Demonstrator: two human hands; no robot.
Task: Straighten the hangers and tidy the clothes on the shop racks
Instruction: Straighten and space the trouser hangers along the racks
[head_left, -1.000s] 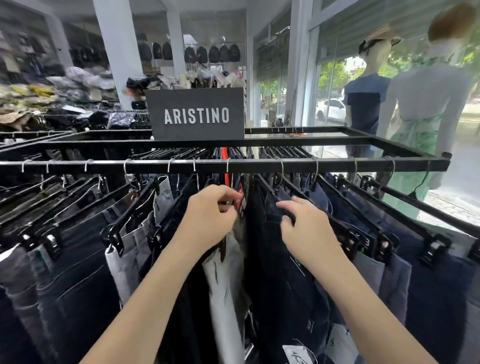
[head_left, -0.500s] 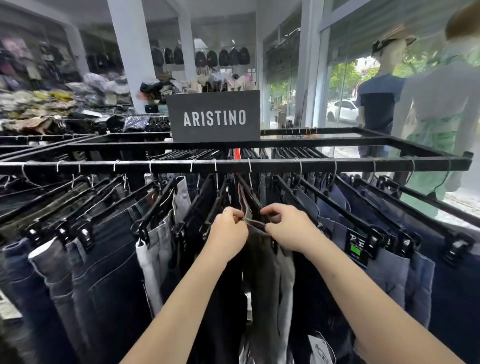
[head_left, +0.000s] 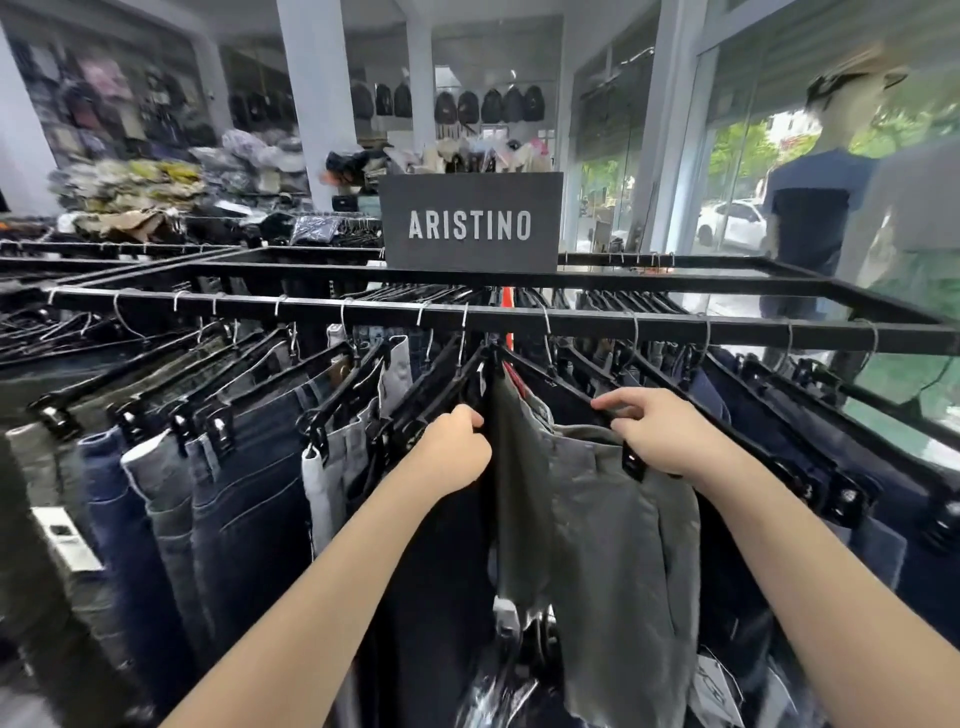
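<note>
A black metal rack rail (head_left: 571, 315) runs across the view, hung with many trousers on black clip hangers. Grey trousers (head_left: 608, 530) hang in the middle, spread wide between my hands. My left hand (head_left: 454, 449) is closed on their left waistband edge, beside a black hanger. My right hand (head_left: 662, 434) grips the black clip hanger (head_left: 631, 460) and waistband at the right side of the grey trousers. Blue and grey jeans (head_left: 244, 493) hang to the left, dark navy trousers (head_left: 810, 467) to the right.
A dark sign reading ARISTINO (head_left: 470, 223) stands on the rack top. Two mannequins (head_left: 826, 197) stand at the glass shopfront on the right. Piles of folded clothes (head_left: 156, 192) and white pillars (head_left: 317, 93) lie behind. Another rack (head_left: 104, 249) extends at the left.
My hands, close together on one waistband before, have drawn apart, spreading the grey trousers open. The camera has shifted left and moved closer to the rack.
</note>
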